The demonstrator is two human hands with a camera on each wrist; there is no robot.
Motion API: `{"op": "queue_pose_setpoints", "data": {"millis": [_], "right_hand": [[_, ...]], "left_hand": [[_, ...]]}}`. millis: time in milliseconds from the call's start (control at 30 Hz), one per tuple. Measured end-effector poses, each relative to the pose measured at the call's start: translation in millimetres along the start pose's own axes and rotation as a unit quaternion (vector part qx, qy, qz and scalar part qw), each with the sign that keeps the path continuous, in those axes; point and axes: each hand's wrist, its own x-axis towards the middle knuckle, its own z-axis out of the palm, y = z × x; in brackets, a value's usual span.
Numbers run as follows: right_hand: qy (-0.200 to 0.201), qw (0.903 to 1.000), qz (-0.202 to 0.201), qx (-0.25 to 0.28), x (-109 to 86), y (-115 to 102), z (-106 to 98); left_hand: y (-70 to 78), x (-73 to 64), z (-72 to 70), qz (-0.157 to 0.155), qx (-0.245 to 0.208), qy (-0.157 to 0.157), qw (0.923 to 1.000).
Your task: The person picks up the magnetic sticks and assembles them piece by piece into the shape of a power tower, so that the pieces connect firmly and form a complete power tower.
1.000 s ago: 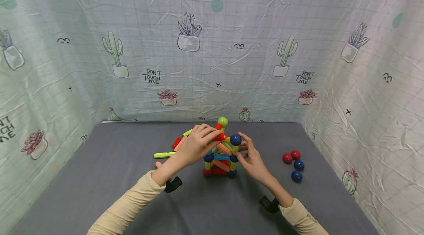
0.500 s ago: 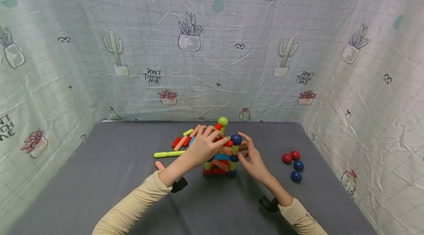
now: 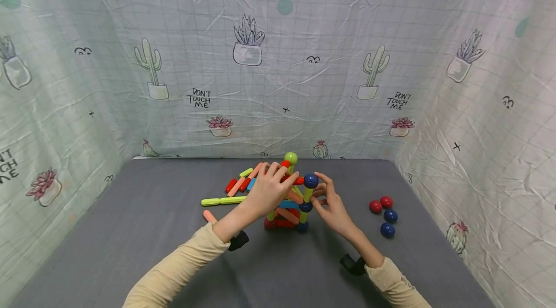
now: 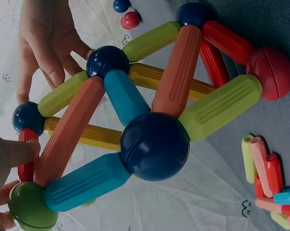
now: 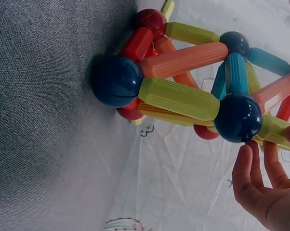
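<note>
A tower of coloured magnetic rods and balls stands on the table. My left hand [image 3: 267,192] pinches a red magnetic rod [image 4: 27,161] at its top, between a blue ball [image 4: 28,117] and a green ball [image 4: 33,206]. In the head view the rod's right end meets the upper blue ball [image 3: 311,181]. My right hand [image 3: 334,209] steadies the tower's right side, thumb and fingers around an upright yellow-green magnetic rod [image 4: 63,92]. Below that rod sits another blue ball [image 5: 238,118]. Fingers of the left hand hide part of the top.
Loose rods [image 3: 236,186] in several colours lie left of the tower, among them a long yellow-green one [image 3: 217,201] and a salmon one [image 3: 209,216]. Two red balls [image 3: 376,206] and two blue balls [image 3: 388,230] rest at right. A patterned curtain [image 3: 278,105] surrounds the grey table [image 3: 143,231].
My left hand has moved right, bringing the red rod from above the tower to the upper blue ball. The right hand has stayed at the tower's right side.
</note>
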Motion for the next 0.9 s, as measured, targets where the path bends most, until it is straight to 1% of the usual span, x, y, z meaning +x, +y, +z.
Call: {"op": "queue_pose_setpoints", "data": {"millis": [100,167,233,300,367,433,533,600,667,700,800,867,900], "right_hand": [[-0.004,1.0,0.003,-0.001,0.6,-2,-1],[-0.005,1.0,0.001,-0.002,0.8,-2,-1],[-0.008,1.0,0.001,-0.004,0.4,-1,-2],[-0.014,0.9999,0.003,-0.007,-0.3,1,-1],[-0.021,0.9997,0.01,-0.007,-2.1,5,-1],[-0.028,0.9993,0.023,-0.005,-4.2,12,-1],[-0.039,0.998,0.049,-0.004,-8.2,27,1],[-0.049,0.9966,0.064,-0.013,-10.3,36,3],[-0.058,0.9952,0.075,-0.022,-11.8,43,3],[-0.063,0.9946,0.078,-0.028,-12.2,45,3],[-0.073,0.9934,0.082,-0.033,-12.2,48,3],[-0.078,0.9928,0.084,-0.035,-11.7,49,4],[-0.081,0.9925,0.084,-0.035,-11.3,49,5]], "left_hand": [[-0.7,0.0,0.9,0.001,0.004,-0.003,1.0],[-1.3,-0.8,0.9,-0.001,-0.003,0.004,1.0],[-2.2,-3.0,0.5,-0.011,-0.018,0.016,0.9997],[-3.5,-7.7,-0.7,-0.031,-0.04,0.033,0.9982],[-5.5,-15.9,-1.7,-0.061,-0.065,0.056,0.9945],[-8.5,-28.1,-1.5,-0.095,-0.084,0.076,0.989],[-13.2,-51.3,2.0,-0.141,-0.103,0.082,0.9811],[-14.9,-66.1,6.1,-0.157,-0.109,0.066,0.9794],[-14.7,-77.6,11.4,-0.156,-0.113,0.037,0.9807],[-13.8,-81.7,13.7,-0.149,-0.112,0.023,0.9822],[-8.2,-87.8,20.2,-0.122,-0.111,-0.008,0.9863],[-4.1,-88.6,23.5,-0.114,-0.103,-0.015,0.9881],[-2.2,-88.3,24.6,-0.115,-0.099,-0.016,0.9883]]}}
